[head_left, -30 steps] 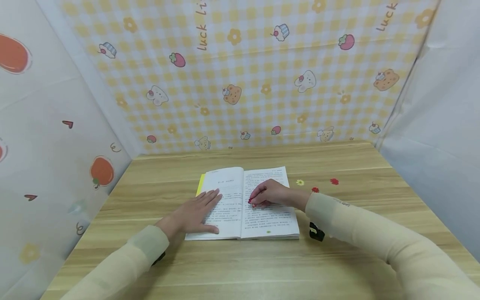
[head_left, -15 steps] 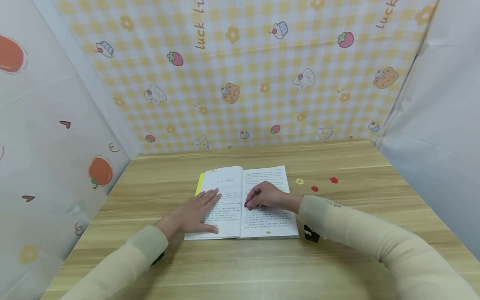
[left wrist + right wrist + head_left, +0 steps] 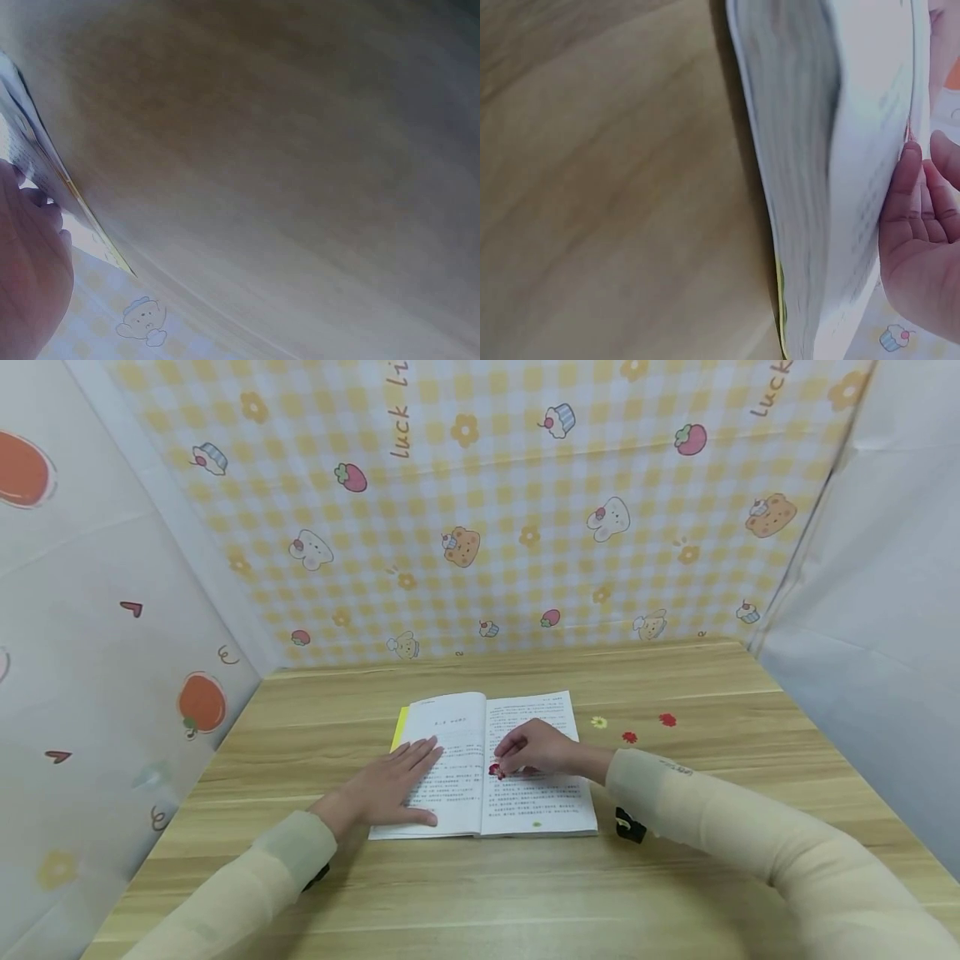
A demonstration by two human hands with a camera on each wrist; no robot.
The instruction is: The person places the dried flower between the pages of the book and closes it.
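A book point(image 3: 540, 806) lies open on the table, its pages covered in print. My left hand point(image 3: 386, 785) rests flat on the left page with its fingers spread. Over the right page is my right hand point(image 3: 543, 747), its thumb tip touching a dark red flower point(image 3: 495, 770) close to the spine. The index finger is raised apart from the thumb, and the right wrist view shows a gap between the fingertips point(image 3: 910, 154). A small yellow-green flower point(image 3: 536, 825) lies low on the right page.
Right of the book a pale yellow flower point(image 3: 598, 722) and two red flowers, one nearer point(image 3: 630, 737) and one farther point(image 3: 667, 720), lie on the wooden table point(image 3: 480, 902). A yellow-checked cloth point(image 3: 495, 510) hangs behind, with white cloth at both sides.
My right hand has moved slightly left and brought the red flower down to the page by the spine. Its index finger has since lifted from the thumb. The left hand stays put.
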